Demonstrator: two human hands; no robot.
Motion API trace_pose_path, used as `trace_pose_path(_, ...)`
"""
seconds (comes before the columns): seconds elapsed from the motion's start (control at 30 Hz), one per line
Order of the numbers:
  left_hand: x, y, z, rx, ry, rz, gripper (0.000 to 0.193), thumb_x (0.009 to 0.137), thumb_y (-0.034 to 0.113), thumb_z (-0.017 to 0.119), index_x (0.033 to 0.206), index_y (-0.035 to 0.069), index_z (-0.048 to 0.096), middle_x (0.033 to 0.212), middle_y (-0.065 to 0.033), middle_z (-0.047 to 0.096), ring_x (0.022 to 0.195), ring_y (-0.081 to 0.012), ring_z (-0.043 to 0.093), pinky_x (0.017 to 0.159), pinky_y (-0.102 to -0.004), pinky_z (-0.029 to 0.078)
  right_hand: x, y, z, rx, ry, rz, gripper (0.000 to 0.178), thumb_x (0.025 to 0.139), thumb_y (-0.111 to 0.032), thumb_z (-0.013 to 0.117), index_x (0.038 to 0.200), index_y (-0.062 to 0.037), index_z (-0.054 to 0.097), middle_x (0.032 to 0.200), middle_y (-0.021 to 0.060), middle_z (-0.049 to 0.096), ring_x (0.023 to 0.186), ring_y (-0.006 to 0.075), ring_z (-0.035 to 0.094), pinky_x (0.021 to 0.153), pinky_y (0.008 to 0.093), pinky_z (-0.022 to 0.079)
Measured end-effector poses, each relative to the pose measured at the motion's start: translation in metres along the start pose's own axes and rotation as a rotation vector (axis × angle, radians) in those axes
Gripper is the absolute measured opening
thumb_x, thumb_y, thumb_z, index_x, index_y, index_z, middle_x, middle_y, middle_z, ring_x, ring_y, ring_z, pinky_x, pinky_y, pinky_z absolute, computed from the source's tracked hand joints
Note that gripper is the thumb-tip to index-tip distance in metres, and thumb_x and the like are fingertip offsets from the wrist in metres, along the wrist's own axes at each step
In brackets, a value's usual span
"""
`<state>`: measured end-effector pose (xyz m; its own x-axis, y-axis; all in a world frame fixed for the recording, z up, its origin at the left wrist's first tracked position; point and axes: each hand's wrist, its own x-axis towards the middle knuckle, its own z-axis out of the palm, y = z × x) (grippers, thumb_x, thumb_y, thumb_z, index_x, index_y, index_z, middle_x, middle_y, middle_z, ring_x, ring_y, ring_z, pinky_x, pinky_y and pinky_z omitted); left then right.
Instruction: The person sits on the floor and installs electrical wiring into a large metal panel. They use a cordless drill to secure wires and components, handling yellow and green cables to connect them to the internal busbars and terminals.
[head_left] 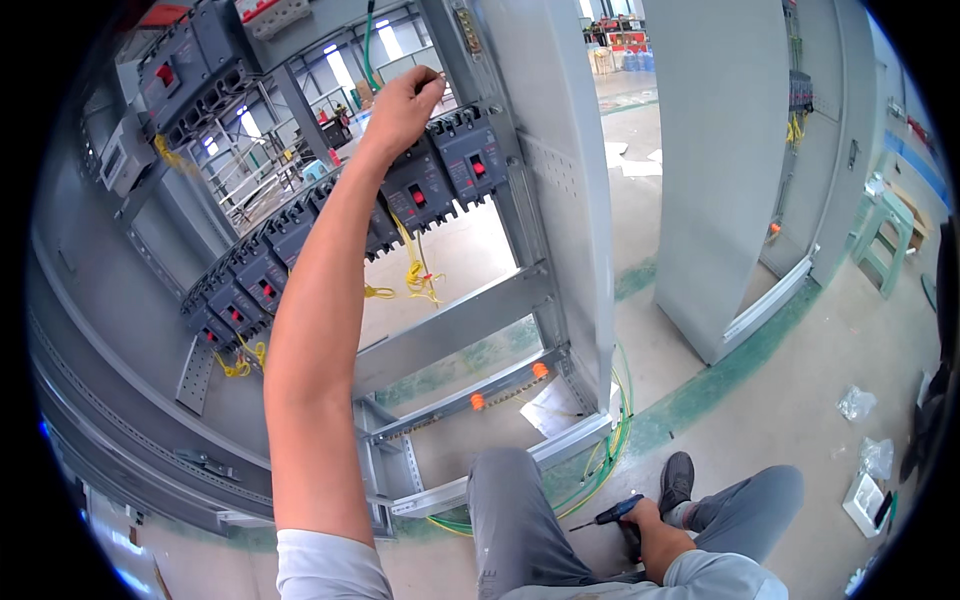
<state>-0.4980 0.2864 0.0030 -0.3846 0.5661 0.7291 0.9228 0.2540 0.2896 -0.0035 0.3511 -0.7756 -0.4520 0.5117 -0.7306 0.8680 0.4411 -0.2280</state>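
Observation:
My left hand (402, 108) is raised over the row of breakers inside the grey metal cabinet, its fingers curled in at the cabinet's right upright. What they hold, if anything, is hidden. Just below it, dark grey circuit breakers (467, 160) with red toggles run in a row, partly covered by my forearm. Yellow wires (418, 275) dangle under them. A green wire (368, 45) hangs beside the hand. Low by my leg, my right hand (655, 540) is closed around a blue and black power drill (618, 510), its bit pointing left toward the cabinet base.
Orange insulators (540, 370) sit on the lower crossbar. Green and yellow wires (600, 465) lie on the floor by the cabinet's corner. A second grey cabinet (715, 180) stands to the right, with a pale green stool (885, 240) beyond. Clear plastic bags (857, 403) lie at far right.

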Motion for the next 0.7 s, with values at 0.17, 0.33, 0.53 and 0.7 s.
trace_pose_path(0.17, 0.009, 0.012, 0.001, -0.167, -0.052, -0.020, 0.032, 0.101, 0.031, 0.066, 0.114, 0.002, 0.070, 0.080, 0.0039, 0.059, 0.064, -0.0036, 0.046, 0.055, -0.0228, 0.037, 0.016, 0.036, 0.026, 0.168, 0.042, 0.180, 0.078, 0.052, -0.043, 0.101, 0.115, -0.0042, 0.075, 0.117, 0.0150, 0.075, 0.109, 0.0283, 0.072, 0.092, 0.0383, 0.059)
trace_pose_path(0.33, 0.001, 0.010, -0.005, -0.249, -0.058, -0.074, 0.031, 0.101, 0.029, 0.067, 0.113, 0.001, 0.070, 0.076, 0.0039, 0.056, 0.063, -0.0043, 0.045, 0.056, -0.0236, 0.036, 0.010, 0.017, 0.036, 0.218, 0.073, 0.283, 0.088, 0.047, -0.048, 0.102, 0.116, -0.0006, 0.075, 0.121, 0.0154, 0.074, 0.111, 0.0280, 0.072, 0.095, 0.0377, 0.057)
trace_pose_path(0.53, 0.003, 0.006, 0.000, -0.212, 0.017, -0.031, 0.034, 0.101, 0.028, 0.066, 0.112, -0.003, 0.070, 0.081, -0.0042, 0.065, 0.072, -0.0119, 0.054, 0.069, -0.0306, 0.046, 0.010, 0.009, 0.015, 0.446, -0.105, -0.058, 0.083, 0.046, -0.052, 0.095, 0.106, 0.0027, 0.077, 0.108, 0.0148, 0.077, 0.098, 0.0267, 0.075, 0.090, 0.0372, 0.057)
trace_pose_path(0.7, 0.006, -0.005, -0.004, -0.289, 0.000, -0.041, 0.033, 0.097, 0.026, 0.070, 0.113, -0.003, 0.071, 0.091, -0.0063, 0.071, 0.083, -0.0139, 0.060, 0.079, -0.0307, 0.050, -0.020, -0.031, -0.055, 0.786, -0.288, -0.098, 0.024, 0.069, -0.008, 0.085, 0.088, 0.0017, 0.074, 0.074, 0.0115, 0.072, 0.058, 0.0209, 0.069, 0.056, 0.0357, 0.059)
